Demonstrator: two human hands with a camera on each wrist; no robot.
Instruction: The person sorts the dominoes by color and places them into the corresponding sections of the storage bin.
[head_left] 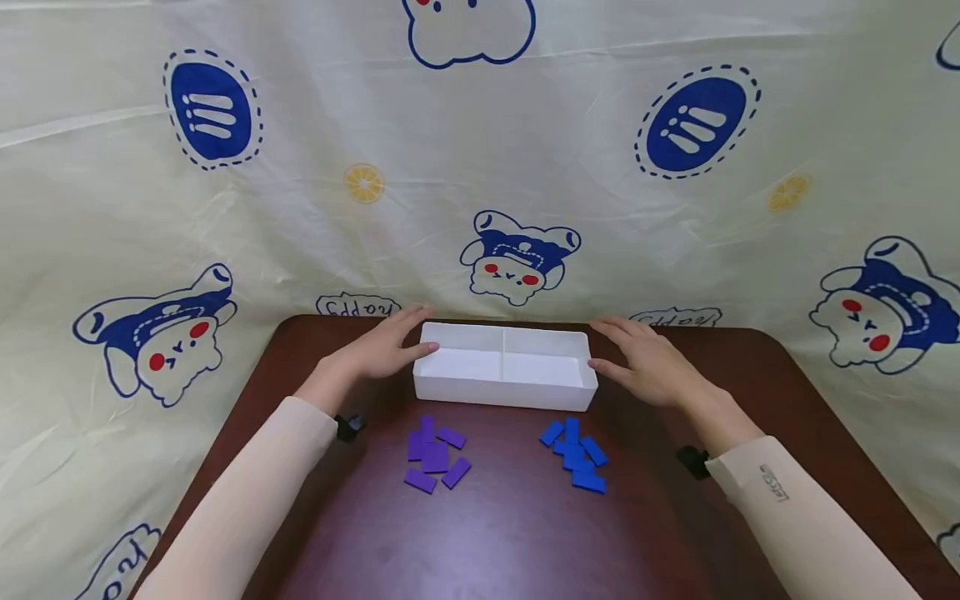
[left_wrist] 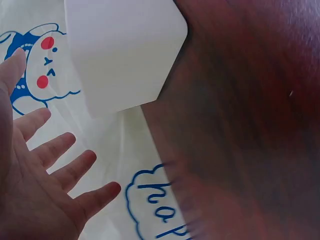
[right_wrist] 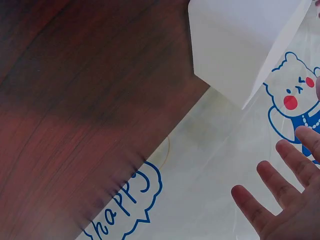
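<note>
A white two-compartment box sits at the far edge of the table, with a thin divider between its halves. My left hand is at its left end, thumb tip right at the rim. At the right end is my right hand, its thumb close by the rim there. Both hands have their fingers spread and extended. In the left wrist view the left hand shows its palm beside the white box. The right wrist view shows the right hand's fingers apart from the box's end.
Several flat purple pieces lie in a loose group on the dark wooden table, nearer than the box's left half. Several blue pieces form another group to the right. A printed curtain hangs behind the table's far edge.
</note>
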